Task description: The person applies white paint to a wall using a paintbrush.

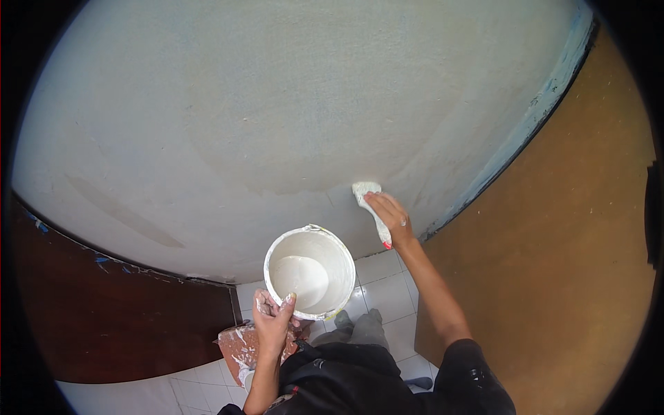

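My left hand grips the near-left rim of a white bucket, thumb over the edge. The bucket is tilted, and white paint lies pooled at its bottom. My right hand is closed round a paintbrush with a paint-smeared white handle and a red end. Its white-coated bristles are at the pale wall, to the right of and beyond the bucket; whether they press on it I cannot tell. White paint smears show on my left fingers.
A dark brown wooden panel borders the wall at left, a lighter brown panel at right. Below the bucket are white floor tiles. A reddish, paint-splashed block or box stands by my left forearm.
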